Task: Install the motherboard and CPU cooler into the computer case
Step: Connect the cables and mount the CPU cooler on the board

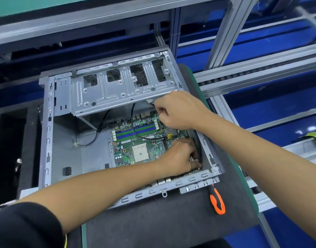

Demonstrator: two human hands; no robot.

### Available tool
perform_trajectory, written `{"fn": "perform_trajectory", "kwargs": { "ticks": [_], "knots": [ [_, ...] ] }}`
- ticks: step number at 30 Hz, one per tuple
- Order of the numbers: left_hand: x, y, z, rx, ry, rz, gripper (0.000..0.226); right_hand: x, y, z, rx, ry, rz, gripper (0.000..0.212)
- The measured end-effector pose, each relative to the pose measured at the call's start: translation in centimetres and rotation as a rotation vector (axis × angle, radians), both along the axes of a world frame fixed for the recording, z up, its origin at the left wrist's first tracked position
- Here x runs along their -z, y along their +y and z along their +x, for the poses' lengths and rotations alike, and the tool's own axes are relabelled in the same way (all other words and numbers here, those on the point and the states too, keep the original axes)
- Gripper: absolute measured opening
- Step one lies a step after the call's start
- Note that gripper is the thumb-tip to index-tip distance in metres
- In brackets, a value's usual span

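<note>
Computer case [46, 133]: lay open on the desk [153, 221]. Motherboard [144, 140]: sat inside the case, toward its right wall. Left hand [182, 156]: fingers curled down at the board's right edge; grip hidden. Right hand [177, 110]: pinched a black cable [134, 126]. Screwdriver [217, 201]: lay beside the case.

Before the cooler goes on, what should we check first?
1. Motherboard inside the computer case: ok.
2. CPU socket uncovered: ok.
3. Black cable off the board: not ok, it crosses the memory slots.
4. Right hand free: not ok, it pinches the cable.
5. Left hand clear of the board: not ok.
6. Screwdriver nearby: ok, beside the case.
</note>
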State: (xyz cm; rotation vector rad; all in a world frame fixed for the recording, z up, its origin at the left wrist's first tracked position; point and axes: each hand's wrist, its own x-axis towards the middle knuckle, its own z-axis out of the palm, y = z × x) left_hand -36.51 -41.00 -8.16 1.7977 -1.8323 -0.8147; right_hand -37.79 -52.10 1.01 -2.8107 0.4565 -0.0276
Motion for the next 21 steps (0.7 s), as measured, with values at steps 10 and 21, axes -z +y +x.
{"fn": "perform_trajectory", "kwargs": {
  "ticks": [10, 21],
  "knots": [
    [-1.2, -1.0, -1.1, -0.081, -0.148, 0.174, 0.025, 0.0, 0.0, -0.1, -0.001, -0.004, -0.011, 0.010],
    [-0.5, -0.4, -0.4, 0.013, -0.149, 0.063, 0.032, 0.0, 0.0, 0.0, 0.008, 0.000, -0.010, 0.010]
  ]
}}
